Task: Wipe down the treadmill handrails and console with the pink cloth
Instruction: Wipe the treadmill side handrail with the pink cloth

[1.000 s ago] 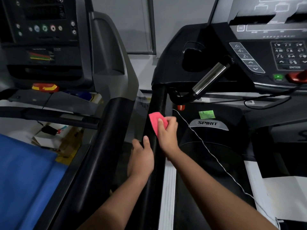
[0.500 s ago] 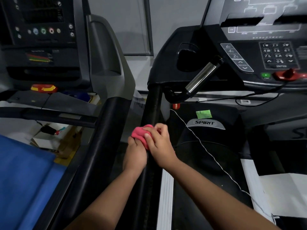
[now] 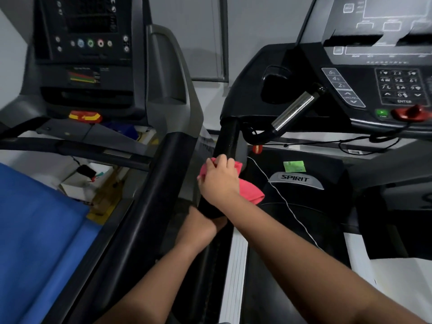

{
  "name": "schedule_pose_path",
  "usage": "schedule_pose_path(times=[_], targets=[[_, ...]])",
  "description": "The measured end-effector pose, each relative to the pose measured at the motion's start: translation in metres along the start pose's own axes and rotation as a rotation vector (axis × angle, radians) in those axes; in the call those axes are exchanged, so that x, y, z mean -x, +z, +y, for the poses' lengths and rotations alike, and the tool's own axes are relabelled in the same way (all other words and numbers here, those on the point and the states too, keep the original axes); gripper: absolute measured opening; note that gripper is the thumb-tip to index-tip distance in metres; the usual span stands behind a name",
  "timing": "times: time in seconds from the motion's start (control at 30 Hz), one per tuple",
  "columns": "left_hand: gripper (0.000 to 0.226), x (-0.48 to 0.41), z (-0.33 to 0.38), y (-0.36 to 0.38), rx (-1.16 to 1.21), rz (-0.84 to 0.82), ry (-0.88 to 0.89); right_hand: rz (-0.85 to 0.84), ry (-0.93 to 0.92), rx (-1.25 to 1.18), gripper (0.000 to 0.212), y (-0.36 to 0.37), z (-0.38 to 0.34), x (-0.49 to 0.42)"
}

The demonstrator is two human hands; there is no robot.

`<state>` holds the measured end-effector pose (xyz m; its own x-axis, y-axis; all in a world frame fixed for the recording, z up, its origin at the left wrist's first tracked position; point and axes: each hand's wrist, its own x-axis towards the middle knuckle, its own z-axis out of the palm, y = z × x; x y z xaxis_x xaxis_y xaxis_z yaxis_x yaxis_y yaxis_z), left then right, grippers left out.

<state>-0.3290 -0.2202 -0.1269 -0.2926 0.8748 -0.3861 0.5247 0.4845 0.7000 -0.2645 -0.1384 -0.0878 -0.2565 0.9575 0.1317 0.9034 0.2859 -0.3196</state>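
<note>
2 hands: left hand (image 3: 201, 226), right hand (image 3: 218, 181). 1 pink cloth (image 3: 250, 190) under the rt one. 2 consoles: far console (image 3: 86, 43) up-left of hands, near console (image 3: 374, 85) up-right. 2 handrails: near handrail (image 3: 228, 141) at the hands, far handrail (image 3: 163, 171) just left. 1 chrome grip (image 3: 294, 111), 1 green sticker (image 3: 294, 166) to the rt

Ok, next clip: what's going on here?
A person is wiping down the treadmill on the right. The right hand clasps the pink cloth around its black handrail, partway up towards the console. The left hand grips the same handrail just below. Neither hand is at the console; the wiping is on the rail for now.
</note>
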Motion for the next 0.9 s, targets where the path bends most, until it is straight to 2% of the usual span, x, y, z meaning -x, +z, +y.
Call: schedule_pose_path(times=[0.07, 0.13, 0.2, 0.3, 0.37, 0.47, 0.57, 0.67, 0.8, 0.9], targets=[[0.076, 0.003, 0.005, -0.003, -0.035, -0.013, 0.044, -0.044, -0.166, 0.010, 0.057, -0.002, 0.005, 0.020], [0.049, 0.007, 0.009, -0.006, -0.107, -0.022, 0.092, -0.094, -0.323, -0.071, 0.055, -0.006, 0.016, 0.040], [0.037, 0.008, 0.008, -0.006, -0.060, -0.005, 0.090, -0.140, -0.402, -0.166, 0.052, -0.006, 0.031, 0.052], [0.047, 0.008, 0.006, -0.004, -0.003, -0.008, 0.062, -0.145, -0.442, -0.140, 0.061, -0.001, 0.042, 0.046], [0.055, 0.006, 0.005, -0.003, 0.074, 0.002, -0.001, -0.075, -0.459, -0.064, 0.052, 0.003, 0.039, 0.026], [0.054, 0.005, 0.004, -0.003, 0.130, 0.021, -0.087, 0.005, -0.408, 0.044, 0.031, 0.003, 0.032, -0.011], [0.053, 0.002, 0.004, -0.002, 0.123, 0.011, -0.090, -0.136, -0.436, 0.177, 0.034, -0.001, 0.023, -0.038], [0.055, 0.004, 0.006, -0.004, 0.129, 0.000, -0.106, -0.322, -0.485, 0.412, 0.035, -0.007, 0.006, -0.054], [0.066, 0.006, 0.007, -0.005, 0.157, -0.008, -0.093, -0.451, -0.542, 0.726, 0.023, -0.015, -0.015, -0.057], [0.066, 0.000, 0.000, 0.001, 0.168, 0.019, -0.071, -0.699, -0.361, 0.961, 0.046, 0.021, -0.032, -0.085]])
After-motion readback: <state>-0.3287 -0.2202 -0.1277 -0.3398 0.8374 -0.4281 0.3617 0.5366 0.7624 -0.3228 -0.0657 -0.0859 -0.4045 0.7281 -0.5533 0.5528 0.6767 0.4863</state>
